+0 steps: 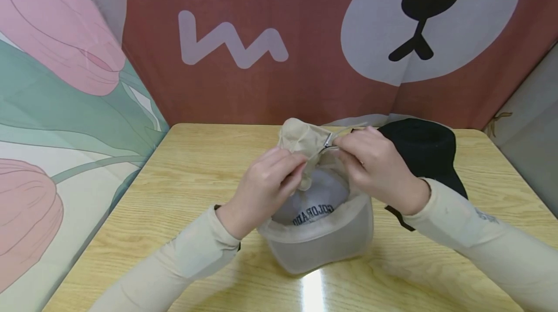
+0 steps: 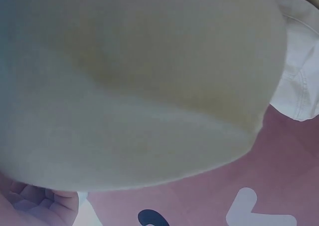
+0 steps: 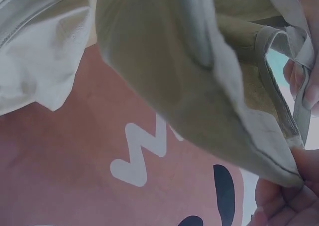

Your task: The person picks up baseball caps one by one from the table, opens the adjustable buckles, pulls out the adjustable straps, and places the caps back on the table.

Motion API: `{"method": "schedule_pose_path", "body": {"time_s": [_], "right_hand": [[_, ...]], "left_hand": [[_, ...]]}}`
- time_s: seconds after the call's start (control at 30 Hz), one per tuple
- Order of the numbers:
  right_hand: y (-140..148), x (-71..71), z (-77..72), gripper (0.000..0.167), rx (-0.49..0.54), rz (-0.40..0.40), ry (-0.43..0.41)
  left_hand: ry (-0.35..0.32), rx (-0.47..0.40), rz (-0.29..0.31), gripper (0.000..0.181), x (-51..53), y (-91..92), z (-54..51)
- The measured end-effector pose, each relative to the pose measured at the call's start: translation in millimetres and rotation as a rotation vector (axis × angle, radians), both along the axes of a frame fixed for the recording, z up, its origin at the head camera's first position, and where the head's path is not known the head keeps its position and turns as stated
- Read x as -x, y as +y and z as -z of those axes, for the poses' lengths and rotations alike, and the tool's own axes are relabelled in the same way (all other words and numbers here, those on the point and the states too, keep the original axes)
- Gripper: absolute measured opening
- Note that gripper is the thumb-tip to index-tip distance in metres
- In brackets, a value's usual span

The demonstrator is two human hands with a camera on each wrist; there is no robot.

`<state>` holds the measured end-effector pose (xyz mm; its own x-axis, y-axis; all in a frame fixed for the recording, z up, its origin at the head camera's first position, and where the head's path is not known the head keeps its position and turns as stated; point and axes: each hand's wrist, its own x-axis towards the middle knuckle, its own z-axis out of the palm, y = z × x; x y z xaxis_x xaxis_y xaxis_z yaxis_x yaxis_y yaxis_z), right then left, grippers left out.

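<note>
A pale beige cap (image 1: 320, 254) is held above the tabletop, its brim toward me, with dark COLORADO lettering visible in its hollow. My left hand (image 1: 268, 183) pinches thin strap material at the back of the cap. Opposite it, my right hand (image 1: 375, 166) pinches the strap end beside a small metal buckle (image 1: 329, 140). Fingertips (image 3: 284, 198) grip the cap's edge in the right wrist view, near a strap loop (image 3: 269, 71). The left wrist view is mostly filled by blurred fabric (image 2: 149, 136). Bunched beige cloth (image 1: 301, 135) shows behind the hands; whether it is a separate cap is unclear.
A black cap (image 1: 420, 147) lies on the wooden table (image 1: 196, 171) behind my right hand. Printed cloths hang at the back (image 1: 261, 94) and along the left (image 1: 78, 123). A grey cloth (image 1: 532, 123) borders the right side.
</note>
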<state>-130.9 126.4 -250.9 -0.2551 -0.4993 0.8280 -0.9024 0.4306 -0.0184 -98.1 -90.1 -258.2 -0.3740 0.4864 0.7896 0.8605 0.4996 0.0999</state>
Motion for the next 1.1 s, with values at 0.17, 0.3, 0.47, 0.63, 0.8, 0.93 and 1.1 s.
{"method": "schedule_pose_path", "body": {"time_s": [0.17, 0.3, 0.47, 0.63, 0.8, 0.93, 1.1], "right_hand": [[0.3, -1.0, -0.8, 0.016, -0.028, 0.026, 0.037], [1.1, -0.9, -0.5, 0.017, -0.030, 0.040, 0.032], [1.9, -0.3, -0.8, 0.017, 0.001, 0.035, 0.021], [2.4, -0.5, -1.5, 0.016, 0.004, 0.033, 0.017], [2.6, -0.9, -1.3, 0.016, 0.008, 0.038, 0.010], [2.9, -1.4, -2.4, 0.013, 0.003, 0.055, 0.005], [4.4, -1.4, -3.4, 0.012, -0.006, 0.070, -0.001]], "left_hand": [[-0.002, -0.005, 0.000, 0.015, -0.4, -0.3, 0.9], [0.000, -0.005, 0.002, 0.015, -1.1, -0.3, 0.8], [0.000, -0.007, 0.003, 0.015, -1.3, -0.6, 0.9], [0.004, -0.005, 0.000, 0.015, -1.5, -0.6, 0.7], [0.004, -0.007, -0.001, 0.015, -1.3, -0.9, 1.1], [0.001, -0.008, -0.002, 0.015, -1.6, -0.7, 1.1], [-0.004, -0.011, -0.002, 0.014, -2.1, -0.4, 1.1]]}}
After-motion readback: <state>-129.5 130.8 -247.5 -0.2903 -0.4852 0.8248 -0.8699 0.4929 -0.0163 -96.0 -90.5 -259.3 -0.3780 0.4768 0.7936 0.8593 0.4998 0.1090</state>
